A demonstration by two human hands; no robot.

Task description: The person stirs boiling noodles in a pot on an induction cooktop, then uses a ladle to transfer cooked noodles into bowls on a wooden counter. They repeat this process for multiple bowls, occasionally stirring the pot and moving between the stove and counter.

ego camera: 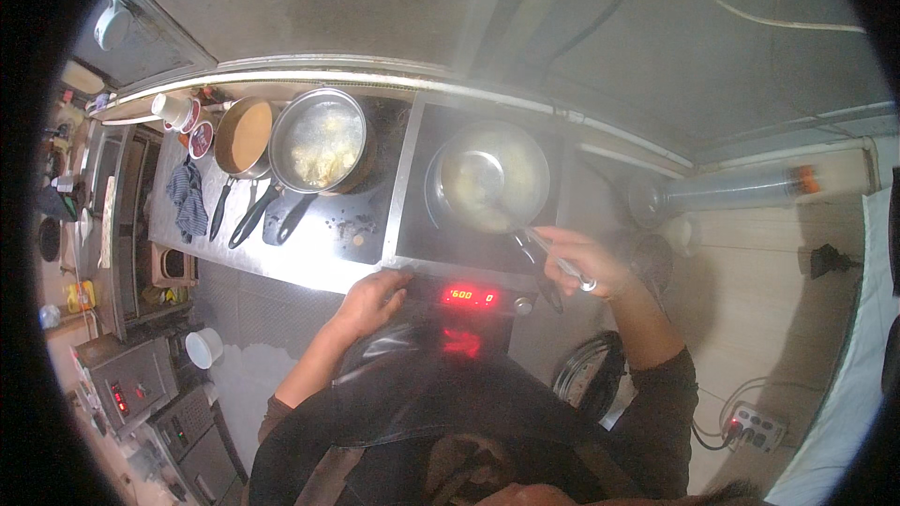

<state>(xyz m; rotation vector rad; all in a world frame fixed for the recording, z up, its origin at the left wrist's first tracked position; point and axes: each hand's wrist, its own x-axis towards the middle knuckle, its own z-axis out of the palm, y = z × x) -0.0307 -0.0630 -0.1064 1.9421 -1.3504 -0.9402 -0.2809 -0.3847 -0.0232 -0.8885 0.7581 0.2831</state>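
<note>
A steaming pan sits on the black glass of an induction cooktop. Pale contents show through the steam, too blurred to name. My right hand grips the metal handle of a utensil that slants into the pan at its near right edge; steam hides the working end. Beneath that hand runs the pan's dark handle. My left hand rests on the front edge of the cooktop, left of a lit red display, fingers loosely bent and holding nothing.
Left of the cooktop stand a pan with pale yellowish pieces in liquid and a pan of orange-brown liquid. A striped cloth and several tubs are beside them. A power strip with cables lies lower right.
</note>
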